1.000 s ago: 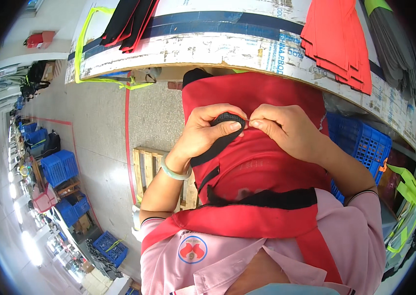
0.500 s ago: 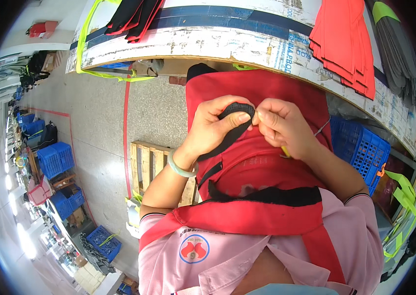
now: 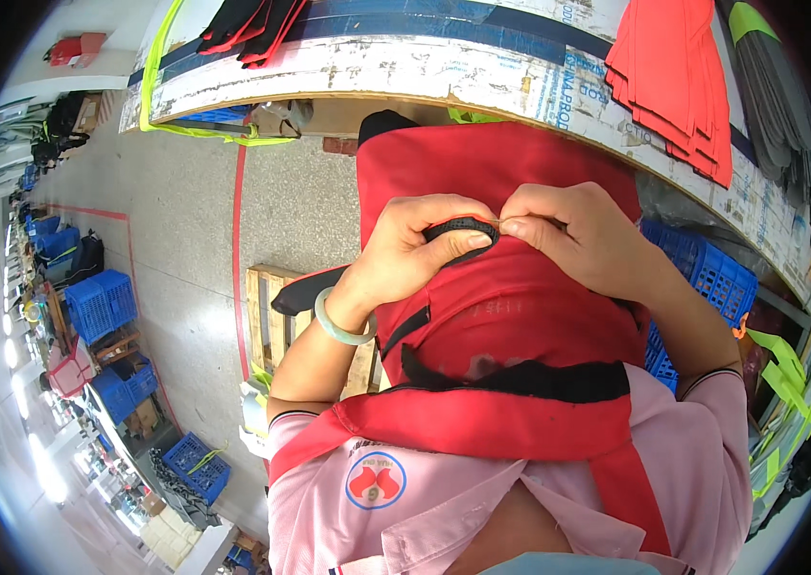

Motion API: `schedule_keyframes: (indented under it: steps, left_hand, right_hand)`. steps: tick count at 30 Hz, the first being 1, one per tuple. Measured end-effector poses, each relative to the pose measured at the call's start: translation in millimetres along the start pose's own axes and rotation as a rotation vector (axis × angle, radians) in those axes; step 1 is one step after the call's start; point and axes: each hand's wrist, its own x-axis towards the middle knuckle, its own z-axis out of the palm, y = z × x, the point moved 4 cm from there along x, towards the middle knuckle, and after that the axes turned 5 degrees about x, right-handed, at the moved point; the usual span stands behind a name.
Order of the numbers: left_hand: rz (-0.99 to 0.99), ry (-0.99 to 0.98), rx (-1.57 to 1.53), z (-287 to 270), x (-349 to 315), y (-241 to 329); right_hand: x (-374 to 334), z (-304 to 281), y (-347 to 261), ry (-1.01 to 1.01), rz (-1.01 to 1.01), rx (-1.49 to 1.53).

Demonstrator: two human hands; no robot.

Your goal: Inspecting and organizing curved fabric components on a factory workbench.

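My left hand [image 3: 415, 244] is closed on a black fabric strip [image 3: 463, 228] with red showing along its edge, bent into a curve under the thumb. The strip's loose tail [image 3: 308, 290] sticks out to the left, past the wrist with the pale bangle. At the strip's right end, the thumb and fingers of my right hand [image 3: 578, 235] are pinched together, nearly touching the left fingertips. Something thin shows between the two hands, too small to name. Both hands are above the red apron [image 3: 511, 297] on my lap.
Ahead stands a worn white table [image 3: 348, 72] bearing black-and-red strips [image 3: 257, 27], a stack of coral-red pieces [image 3: 669, 91] and dark grey pieces [image 3: 779, 105]. A blue crate [image 3: 712, 278] sits at right, a wooden pallet [image 3: 262, 321] at left. More blue crates [image 3: 101, 307] stand farther left.
My right hand has turned, its fingers now pointing left at the strip's end. A small yellow thing below it has gone from view. The strip's tail now shows left of my left wrist.
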Motion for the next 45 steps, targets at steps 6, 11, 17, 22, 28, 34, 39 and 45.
schedule_keyframes:
  steps: [6, 11, 17, 22, 28, 34, 39, 45]
  left_hand:
    - [0.002, -0.024, 0.075, 3, -3, -2]
    - [0.013, -0.014, 0.091, 6, -4, -6]
    - [0.053, 0.015, 0.165, 7, -5, -9]
    - [0.059, 0.061, -0.009, 11, -10, -13]
    - [-0.195, 0.009, -0.258, 14, -3, -37]
    - [-0.161, -0.065, -0.278, 9, -2, -37]
    - [-0.181, -0.120, -0.303, 12, 9, -39]
    - [-0.200, -0.052, -0.247, 11, 26, -52]
  right_hand:
    - [-1, 4, 5, -0.053, 0.035, -0.025]
    - [-3, 4, 8, -0.080, 0.053, -0.037]
    - [-4, 18, 11, 0.001, 0.004, -0.071]
    - [-12, 30, 37, 0.035, 0.341, 0.629]
    - [2, 4, 33, -0.030, 0.171, 0.090]
    - [-56, -101, 79, 0.831, -0.013, -0.375]
    - [-167, -247, 157, 1.267, 0.067, -0.781]
    - [-193, -262, 181, 1.227, 0.082, -1.192]
